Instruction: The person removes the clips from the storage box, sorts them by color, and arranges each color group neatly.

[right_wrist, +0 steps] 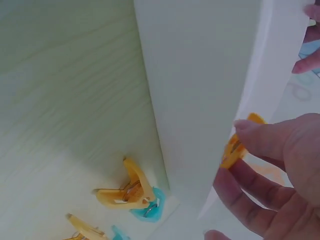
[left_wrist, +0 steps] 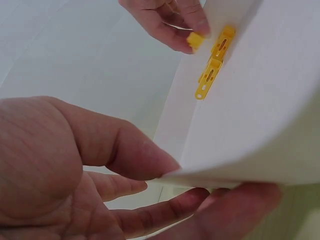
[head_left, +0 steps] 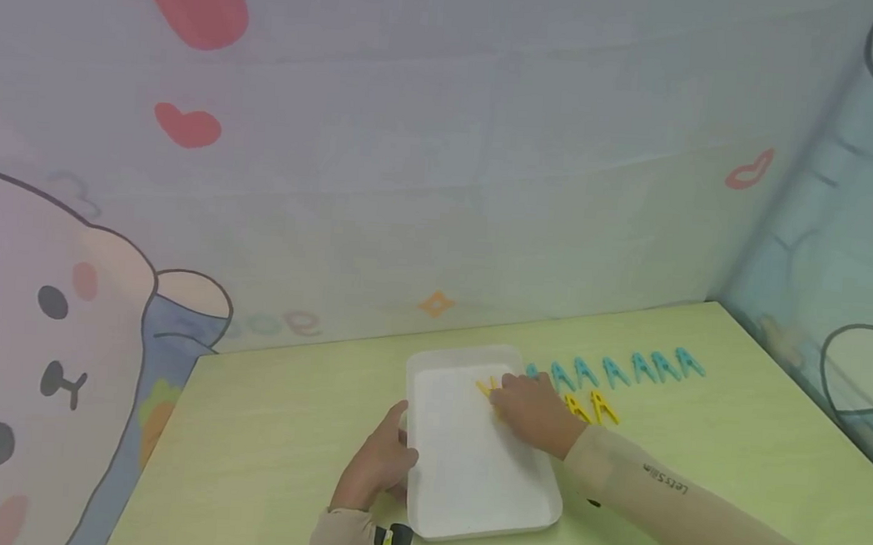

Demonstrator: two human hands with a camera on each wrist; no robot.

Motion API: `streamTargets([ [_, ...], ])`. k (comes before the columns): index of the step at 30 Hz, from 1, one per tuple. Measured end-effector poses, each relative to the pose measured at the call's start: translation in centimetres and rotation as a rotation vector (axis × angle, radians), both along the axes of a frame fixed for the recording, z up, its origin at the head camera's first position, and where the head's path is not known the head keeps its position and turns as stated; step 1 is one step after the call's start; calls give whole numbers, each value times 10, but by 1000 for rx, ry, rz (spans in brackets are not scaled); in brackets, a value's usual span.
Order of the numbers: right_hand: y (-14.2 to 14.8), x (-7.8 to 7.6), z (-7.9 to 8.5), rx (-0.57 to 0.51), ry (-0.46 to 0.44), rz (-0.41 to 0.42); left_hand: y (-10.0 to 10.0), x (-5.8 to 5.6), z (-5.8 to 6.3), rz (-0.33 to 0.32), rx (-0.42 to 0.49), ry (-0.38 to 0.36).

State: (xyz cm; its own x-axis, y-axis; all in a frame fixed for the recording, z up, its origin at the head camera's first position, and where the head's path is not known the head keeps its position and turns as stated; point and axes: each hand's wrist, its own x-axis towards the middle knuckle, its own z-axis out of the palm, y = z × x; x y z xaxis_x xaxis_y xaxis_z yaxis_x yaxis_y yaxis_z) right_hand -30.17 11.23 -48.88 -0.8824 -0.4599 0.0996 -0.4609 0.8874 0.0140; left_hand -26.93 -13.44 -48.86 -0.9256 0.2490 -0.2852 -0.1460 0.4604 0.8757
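A white tray [head_left: 469, 475] lies on the table, its left rim gripped by my left hand [head_left: 378, 456]. In the left wrist view the left thumb [left_wrist: 142, 157] rests on the rim while fingers reach underneath. My right hand [head_left: 536, 412] is over the tray's right side and pinches a yellow clothespin [right_wrist: 235, 150] between thumb and fingers, close to the tray's wall. Two other yellow clothespins [left_wrist: 210, 72] lie end to end inside the tray, near that hand. The palm hides part of the held clothespin in the head view.
To the right of the tray, several blue clothespins [head_left: 614, 372] form a row on the green table [head_left: 269, 437]. Yellow clothespins [head_left: 604, 407] sit in front of that row, close to the right wrist. A printed cloth [head_left: 382, 177] hangs behind the table.
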Motion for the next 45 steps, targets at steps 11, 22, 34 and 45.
streamTargets([
  [11,15,-1,16,-329,99,-12,-1,0,-1,-13,2,4],
  [22,35,4,28,-563,-49,-133,1,-1,-3,0,-27,1],
  [34,68,4,33,-657,-147,-257,1,0,-2,-6,-19,14],
  [45,100,8,33,-597,-170,-382,3,-1,-3,17,-46,22],
])
